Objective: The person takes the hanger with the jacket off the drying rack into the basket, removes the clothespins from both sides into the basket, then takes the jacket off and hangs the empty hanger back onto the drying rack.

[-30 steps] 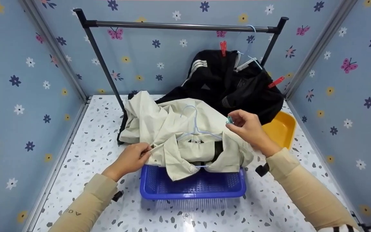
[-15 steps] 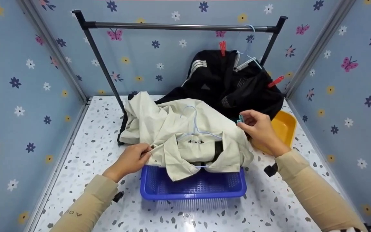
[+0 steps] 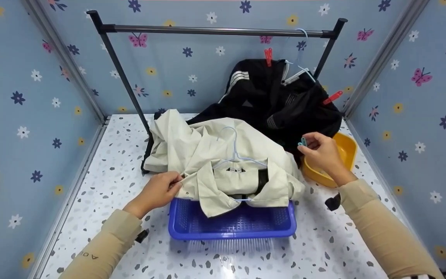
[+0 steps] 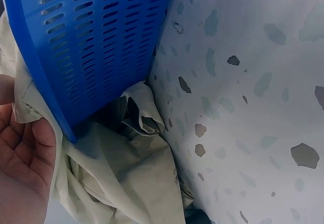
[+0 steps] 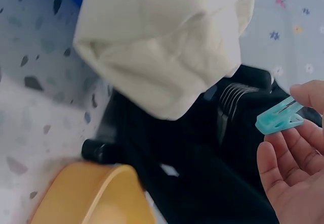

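My left hand [image 3: 159,188] pinches the left shoulder edge of a cream jacket [image 3: 192,143], at the blue basket's rim. A light blue hanger [image 3: 235,149] sits inside the jacket's collar, its hook lying over the fabric. The jacket drapes over the back of the basket, collar toward me. Between the thumb and fingers of my right hand [image 3: 323,155] is a teal clothespin [image 5: 278,117], held up over the yellow container, right of the jacket. In the left wrist view, cream cloth is folded between thumb and fingers beside the basket wall.
The blue basket [image 3: 232,235] stands on the speckled surface. Behind, a black jacket [image 3: 254,89] with red clothespins [image 3: 268,57] hangs from the dark rack bar [image 3: 207,31]. A yellow container [image 3: 347,149] stands at the right, partly behind my right hand. Flowered walls enclose the sides.
My right hand has moved right with the teal clothespin, away from the cream jacket and over to the yellow container. The left hand has kept its grip in the same place.
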`<state>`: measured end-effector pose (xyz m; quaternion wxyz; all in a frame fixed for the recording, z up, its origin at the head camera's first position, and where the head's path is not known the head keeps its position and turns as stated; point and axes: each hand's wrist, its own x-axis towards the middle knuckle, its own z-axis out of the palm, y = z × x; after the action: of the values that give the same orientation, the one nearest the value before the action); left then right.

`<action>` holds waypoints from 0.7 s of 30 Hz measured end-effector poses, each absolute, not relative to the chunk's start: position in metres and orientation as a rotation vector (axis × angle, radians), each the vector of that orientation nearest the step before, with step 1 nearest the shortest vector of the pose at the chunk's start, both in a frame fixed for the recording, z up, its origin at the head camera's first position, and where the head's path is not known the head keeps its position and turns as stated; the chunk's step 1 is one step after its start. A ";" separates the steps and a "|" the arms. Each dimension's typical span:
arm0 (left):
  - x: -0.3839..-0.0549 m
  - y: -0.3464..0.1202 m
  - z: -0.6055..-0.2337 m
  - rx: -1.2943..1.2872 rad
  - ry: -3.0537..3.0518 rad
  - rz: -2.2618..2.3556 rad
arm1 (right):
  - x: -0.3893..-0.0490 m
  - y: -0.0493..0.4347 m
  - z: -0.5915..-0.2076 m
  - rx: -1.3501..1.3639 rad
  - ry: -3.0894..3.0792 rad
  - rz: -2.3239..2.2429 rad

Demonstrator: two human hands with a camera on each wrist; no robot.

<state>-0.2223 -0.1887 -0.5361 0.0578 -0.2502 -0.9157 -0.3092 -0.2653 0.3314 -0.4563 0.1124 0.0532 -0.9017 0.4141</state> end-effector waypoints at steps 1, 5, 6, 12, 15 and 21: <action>-0.222 -0.189 -0.536 -0.756 -2.778 -0.935 | -0.266 0.335 -0.458 0.146 -2.653 1.210; -0.222 -0.189 -0.536 -0.752 -2.782 -0.930 | -0.266 0.347 -0.465 0.093 -2.684 1.188; -0.222 -0.189 -0.536 -0.751 -2.781 -0.929 | -0.266 0.349 -0.466 0.076 -2.693 1.184; -0.222 -0.189 -0.536 -0.751 -2.773 -0.927 | -0.269 0.365 -0.476 0.024 -2.722 1.174; -0.222 -0.189 -0.536 -0.751 -2.768 -0.931 | -0.271 0.372 -0.480 0.016 -2.728 1.155; -0.222 -0.189 -0.538 -0.754 -2.764 -0.940 | -0.273 0.388 -0.489 -0.035 -2.770 1.133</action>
<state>-0.2219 -0.1887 -0.5376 0.0633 -0.2495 -0.9148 -0.3111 -0.2728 0.3876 -0.4893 0.0741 -0.0117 -0.9230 0.3775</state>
